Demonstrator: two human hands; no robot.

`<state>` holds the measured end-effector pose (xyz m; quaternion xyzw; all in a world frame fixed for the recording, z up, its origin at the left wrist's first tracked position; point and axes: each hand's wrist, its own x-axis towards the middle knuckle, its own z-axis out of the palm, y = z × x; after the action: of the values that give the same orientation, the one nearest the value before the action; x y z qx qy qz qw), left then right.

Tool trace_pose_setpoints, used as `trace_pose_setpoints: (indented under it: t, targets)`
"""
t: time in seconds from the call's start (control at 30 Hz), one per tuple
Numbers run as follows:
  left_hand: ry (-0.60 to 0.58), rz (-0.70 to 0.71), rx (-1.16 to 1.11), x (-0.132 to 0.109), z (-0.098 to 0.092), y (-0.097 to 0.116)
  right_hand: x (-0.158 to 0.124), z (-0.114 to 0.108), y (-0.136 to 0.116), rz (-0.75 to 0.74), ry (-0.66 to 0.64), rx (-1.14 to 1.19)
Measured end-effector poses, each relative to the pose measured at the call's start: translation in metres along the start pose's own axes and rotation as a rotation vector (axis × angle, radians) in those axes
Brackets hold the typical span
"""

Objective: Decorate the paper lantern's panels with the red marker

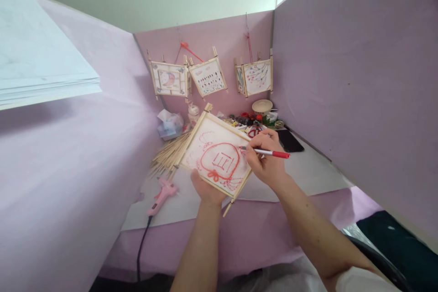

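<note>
A tilted panel [219, 125] in a wooden-stick frame carries a red drawing: a round outline with strokes inside, a bow below it and curly shapes around. My left hand [207, 189] grips its lower edge from below, thumb at the front and the other fingers hidden behind. In my right hand [267, 159] is a marker [270, 152] with a white barrel and a red end, held in a pinch. Its tip is at the panel's right part, beside the round outline.
A pink glue gun [162, 197] with a black cable lies at the left, near thin wooden sticks [169, 154]. Behind are a tissue pack [170, 125], a bowl [262, 106] and a black phone [290, 140]. Framed lanterns [208, 77] hang on the back wall.
</note>
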<state>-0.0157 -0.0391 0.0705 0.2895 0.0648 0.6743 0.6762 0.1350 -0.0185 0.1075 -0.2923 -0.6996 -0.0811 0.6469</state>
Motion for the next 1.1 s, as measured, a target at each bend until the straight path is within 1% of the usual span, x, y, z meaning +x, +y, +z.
trace_pose_setpoints:
  t: [0.13, 0.3, 0.4, 0.53, 0.63, 0.73, 1.1]
  targets:
    - [0.009, -0.009, 0.014, 0.0, -0.002, 0.0, 0.0, 0.0, -0.002, 0.009, 0.01, 0.017]
    - [0.005, -0.019, 0.009, 0.001, -0.002, -0.001, -0.001, -0.002, -0.004, 0.026, 0.134, 0.141]
    - [0.019, 0.003, 0.019, 0.002, -0.001, -0.001, -0.004, -0.005, -0.008, 0.047, 0.127, 0.141]
    - [0.018, -0.005, 0.014, 0.002, 0.0, -0.002, -0.011, -0.006, -0.015, 0.096, 0.102, 0.068]
    - [0.004, -0.017, 0.012, 0.001, 0.0, -0.003, -0.015, -0.004, -0.017, 0.127, 0.124, 0.058]
    - [0.018, -0.006, 0.015, -0.002, 0.001, -0.003, -0.017, 0.0, -0.015, 0.117, 0.16, 0.07]
    - [0.052, 0.006, 0.006, -0.004, -0.001, -0.003, -0.013, 0.002, -0.016, 0.092, 0.142, 0.022]
